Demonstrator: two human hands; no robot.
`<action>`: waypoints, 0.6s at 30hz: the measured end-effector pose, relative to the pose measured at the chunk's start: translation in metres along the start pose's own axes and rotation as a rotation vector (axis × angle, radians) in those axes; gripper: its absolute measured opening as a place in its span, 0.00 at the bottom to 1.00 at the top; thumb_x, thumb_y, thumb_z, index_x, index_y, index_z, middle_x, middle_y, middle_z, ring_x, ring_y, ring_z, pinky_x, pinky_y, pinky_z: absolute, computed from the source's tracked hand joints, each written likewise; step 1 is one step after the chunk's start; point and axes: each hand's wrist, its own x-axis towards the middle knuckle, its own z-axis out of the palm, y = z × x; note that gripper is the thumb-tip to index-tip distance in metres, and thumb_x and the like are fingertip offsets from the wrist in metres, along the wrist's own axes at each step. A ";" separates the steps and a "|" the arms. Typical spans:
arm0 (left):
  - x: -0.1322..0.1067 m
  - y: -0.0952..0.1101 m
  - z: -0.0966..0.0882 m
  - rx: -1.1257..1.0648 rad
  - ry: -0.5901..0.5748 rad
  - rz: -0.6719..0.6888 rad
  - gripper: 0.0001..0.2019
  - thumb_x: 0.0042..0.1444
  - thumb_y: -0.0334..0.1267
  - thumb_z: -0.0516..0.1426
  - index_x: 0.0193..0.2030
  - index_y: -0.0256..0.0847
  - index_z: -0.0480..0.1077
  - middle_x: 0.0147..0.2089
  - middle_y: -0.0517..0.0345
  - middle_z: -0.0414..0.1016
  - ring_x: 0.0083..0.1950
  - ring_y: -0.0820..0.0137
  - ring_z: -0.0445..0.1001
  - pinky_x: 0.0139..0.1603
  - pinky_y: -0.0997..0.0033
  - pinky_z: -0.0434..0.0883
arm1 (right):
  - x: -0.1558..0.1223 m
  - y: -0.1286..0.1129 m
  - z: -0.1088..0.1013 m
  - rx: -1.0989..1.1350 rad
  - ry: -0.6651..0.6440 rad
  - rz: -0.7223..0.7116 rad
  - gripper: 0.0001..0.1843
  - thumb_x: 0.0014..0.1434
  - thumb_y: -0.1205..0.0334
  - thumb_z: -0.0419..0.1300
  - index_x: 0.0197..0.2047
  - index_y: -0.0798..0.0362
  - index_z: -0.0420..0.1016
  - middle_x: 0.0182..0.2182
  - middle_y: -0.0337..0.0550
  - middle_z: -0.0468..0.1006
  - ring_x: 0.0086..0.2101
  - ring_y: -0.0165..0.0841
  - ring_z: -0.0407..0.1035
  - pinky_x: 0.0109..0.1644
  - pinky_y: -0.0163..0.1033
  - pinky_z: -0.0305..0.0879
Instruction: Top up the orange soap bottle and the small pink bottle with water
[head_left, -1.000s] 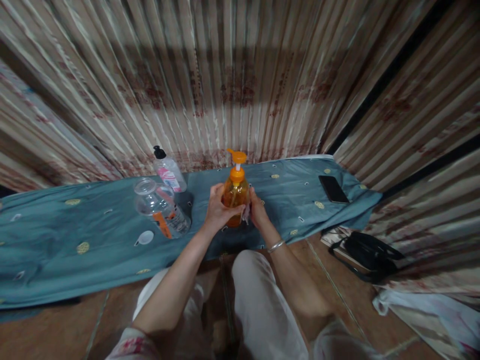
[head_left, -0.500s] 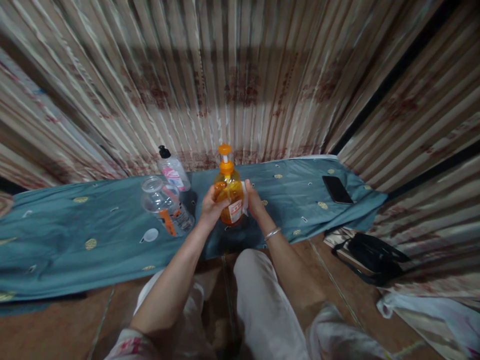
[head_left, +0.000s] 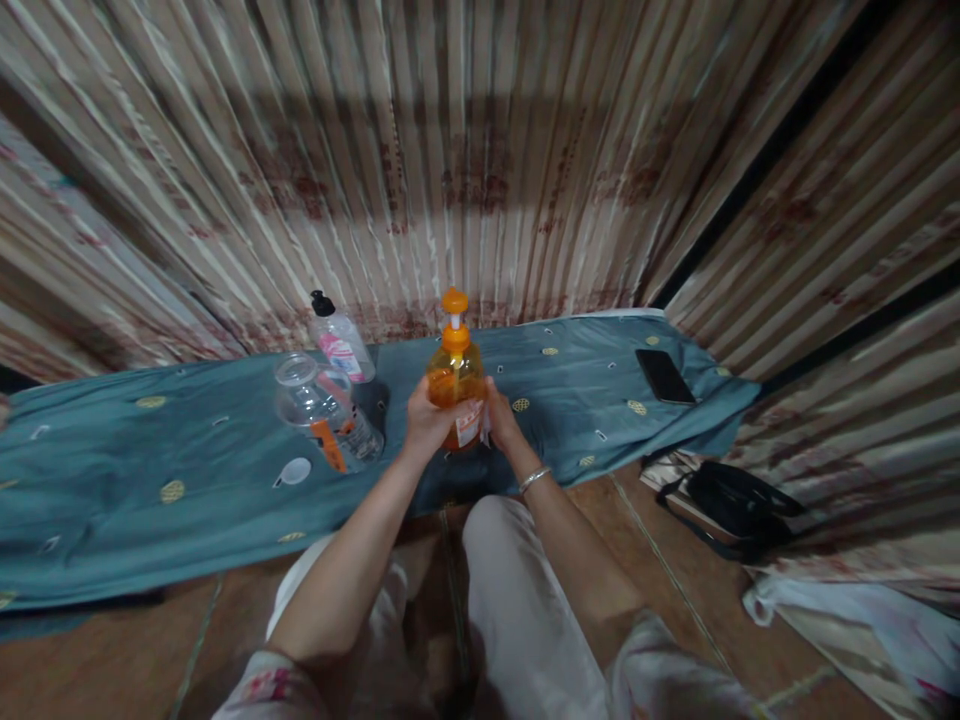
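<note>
An amber pump bottle (head_left: 444, 385) with an orange pump head stands upright between my two hands, above the near edge of the cloth-covered surface. My left hand (head_left: 429, 415) is closed round its left side, the thumb lying across the front by a white and red label. On the bottle's right side, my right hand (head_left: 501, 415) is closed on a thin white piece, seemingly a tissue (head_left: 486, 432), pressed against the bottle. The fingers of that hand are mostly hidden behind it. Left of my hands are a clear plastic jug (head_left: 319, 415) and a clear pump bottle (head_left: 346, 348) with a black top.
A small white round lid (head_left: 295, 471) lies near the jug on the teal patterned cloth (head_left: 225, 480). A dark phone (head_left: 665, 376) rests at the right end. On the tiled floor sits a black bag (head_left: 739, 500). Pleated curtains (head_left: 480, 150) hang behind and at the right.
My left hand has shifted lower on the amber bottle, its thumb now across the label. My right hand and the tissue have slid slightly down the side. The view has shifted a little.
</note>
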 end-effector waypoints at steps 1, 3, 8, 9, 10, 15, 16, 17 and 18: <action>0.002 0.002 0.000 -0.031 0.010 -0.017 0.31 0.29 0.42 0.77 0.42 0.40 0.74 0.39 0.54 0.83 0.38 0.60 0.82 0.47 0.56 0.79 | 0.000 0.001 0.000 0.023 0.019 0.006 0.29 0.65 0.33 0.60 0.36 0.53 0.83 0.33 0.46 0.88 0.41 0.42 0.84 0.54 0.45 0.77; 0.006 0.007 -0.001 -0.094 0.034 -0.041 0.31 0.30 0.44 0.76 0.43 0.40 0.74 0.39 0.53 0.83 0.38 0.61 0.82 0.47 0.57 0.79 | 0.000 0.002 -0.001 0.068 0.049 0.017 0.28 0.65 0.34 0.60 0.34 0.52 0.82 0.31 0.45 0.88 0.41 0.41 0.84 0.53 0.45 0.77; 0.015 0.018 -0.003 -0.202 0.101 -0.047 0.32 0.29 0.46 0.76 0.43 0.40 0.72 0.40 0.53 0.82 0.39 0.62 0.82 0.49 0.56 0.78 | -0.003 0.008 0.001 0.135 0.067 0.060 0.28 0.66 0.32 0.56 0.33 0.48 0.78 0.30 0.44 0.87 0.43 0.43 0.84 0.52 0.47 0.79; 0.016 0.019 -0.003 -0.214 0.110 -0.045 0.32 0.30 0.46 0.76 0.43 0.40 0.72 0.40 0.53 0.82 0.40 0.62 0.82 0.50 0.56 0.78 | -0.005 0.010 0.002 0.144 0.067 0.073 0.28 0.66 0.32 0.56 0.33 0.47 0.77 0.30 0.44 0.87 0.43 0.44 0.84 0.51 0.49 0.80; 0.017 0.020 -0.003 -0.223 0.116 -0.042 0.32 0.30 0.46 0.76 0.42 0.41 0.72 0.40 0.53 0.82 0.40 0.62 0.82 0.50 0.55 0.78 | -0.008 0.013 0.004 0.151 0.064 0.086 0.27 0.66 0.32 0.55 0.33 0.47 0.76 0.30 0.44 0.87 0.42 0.45 0.84 0.50 0.50 0.80; 0.019 0.021 -0.001 -0.226 0.134 -0.021 0.31 0.30 0.46 0.76 0.42 0.41 0.71 0.39 0.56 0.81 0.39 0.63 0.82 0.49 0.58 0.78 | -0.032 0.032 0.010 0.121 0.012 0.125 0.21 0.62 0.35 0.58 0.35 0.45 0.75 0.30 0.43 0.86 0.40 0.44 0.83 0.47 0.51 0.81; 0.018 0.021 -0.001 -0.222 0.136 -0.018 0.31 0.30 0.45 0.76 0.42 0.41 0.72 0.39 0.56 0.82 0.39 0.63 0.82 0.48 0.58 0.78 | -0.038 0.035 0.009 0.096 -0.001 0.128 0.21 0.60 0.36 0.60 0.34 0.45 0.75 0.29 0.43 0.85 0.39 0.44 0.83 0.47 0.50 0.81; 0.018 0.021 0.000 -0.217 0.139 -0.016 0.31 0.29 0.45 0.76 0.42 0.41 0.72 0.39 0.56 0.82 0.39 0.63 0.82 0.48 0.58 0.78 | -0.043 0.037 0.007 0.068 -0.011 0.128 0.21 0.58 0.36 0.62 0.32 0.45 0.75 0.27 0.43 0.84 0.38 0.44 0.83 0.46 0.50 0.81; 0.018 0.022 0.000 -0.214 0.141 -0.013 0.31 0.29 0.44 0.76 0.42 0.41 0.72 0.40 0.56 0.82 0.39 0.63 0.82 0.49 0.58 0.78 | -0.048 0.039 0.003 0.038 -0.018 0.126 0.21 0.56 0.36 0.64 0.30 0.45 0.74 0.25 0.43 0.83 0.38 0.45 0.83 0.46 0.49 0.81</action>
